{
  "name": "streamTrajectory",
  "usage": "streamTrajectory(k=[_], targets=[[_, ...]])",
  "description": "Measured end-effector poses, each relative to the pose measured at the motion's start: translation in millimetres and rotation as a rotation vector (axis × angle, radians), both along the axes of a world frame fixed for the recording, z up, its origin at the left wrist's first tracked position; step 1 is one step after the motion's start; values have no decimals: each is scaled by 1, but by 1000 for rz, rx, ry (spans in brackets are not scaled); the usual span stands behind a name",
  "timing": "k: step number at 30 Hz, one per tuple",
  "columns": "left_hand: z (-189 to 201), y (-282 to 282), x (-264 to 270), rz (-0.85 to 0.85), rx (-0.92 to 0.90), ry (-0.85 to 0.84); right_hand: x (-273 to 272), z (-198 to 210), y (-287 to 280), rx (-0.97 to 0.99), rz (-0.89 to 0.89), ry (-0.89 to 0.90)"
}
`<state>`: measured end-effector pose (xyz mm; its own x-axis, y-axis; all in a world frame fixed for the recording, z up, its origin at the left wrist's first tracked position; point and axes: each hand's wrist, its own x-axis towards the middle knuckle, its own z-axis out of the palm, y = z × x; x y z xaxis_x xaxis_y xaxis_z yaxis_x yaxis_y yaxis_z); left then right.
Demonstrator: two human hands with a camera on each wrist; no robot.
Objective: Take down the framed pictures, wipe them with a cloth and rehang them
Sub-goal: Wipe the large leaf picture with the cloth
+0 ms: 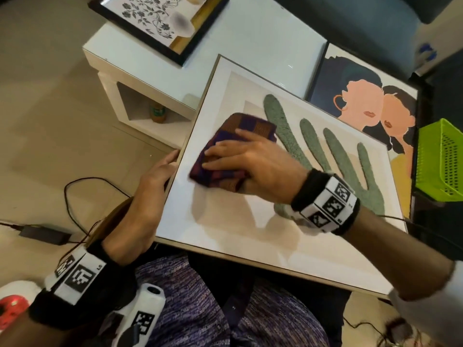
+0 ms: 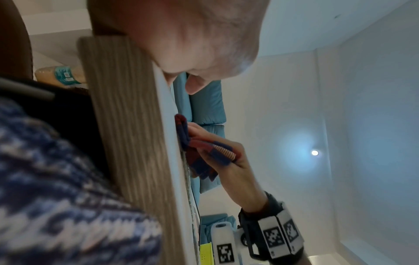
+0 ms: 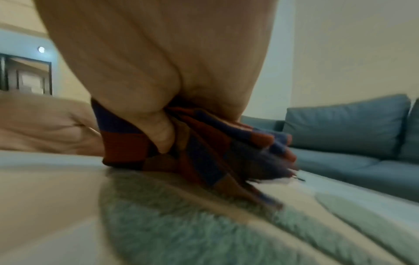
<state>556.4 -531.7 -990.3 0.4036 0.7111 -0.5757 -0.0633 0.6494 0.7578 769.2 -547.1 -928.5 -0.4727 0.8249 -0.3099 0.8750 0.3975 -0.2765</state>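
A large light-wood framed cactus picture (image 1: 275,234) lies tilted across my lap, its far end on the white table (image 1: 250,46). My left hand (image 1: 165,166) grips its left edge (image 2: 127,125), thumb on the front and fingers behind. A folded checked cloth (image 1: 240,123) in purple, red and orange lies on the glass near the upper left. My right hand (image 1: 220,149) presses on it with fingers spread over the top. In the right wrist view the thumb (image 3: 163,132) is tucked into the cloth's (image 3: 204,147) folds, pinching it.
A black-framed floral picture (image 1: 160,18) lies at the table's far left corner. A picture of two faces (image 1: 363,103) lies partly under the cactus picture. A green basket (image 1: 438,159) stands at right. A bottle (image 1: 157,112) sits in the table's shelf; cables and an adapter (image 1: 45,235) lie on the floor.
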Motion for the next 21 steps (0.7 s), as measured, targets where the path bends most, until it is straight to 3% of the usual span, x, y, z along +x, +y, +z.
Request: streamTrajectory(k=[5, 9, 13, 17, 21], targets=[[0, -1, 1, 25, -16, 3, -8, 1, 10, -62, 241, 14], [1, -2, 0, 17, -5, 10, 7, 7, 41, -66, 42, -65], [0, -3, -1, 41, -21, 17, -1, 0, 32, -143, 196, 51], [4, -3, 0, 21, 1, 38, 17, 8, 55, -105, -136, 20], [8, -4, -1, 19, 59, 74, 3, 5, 41, -186, 61, 99]])
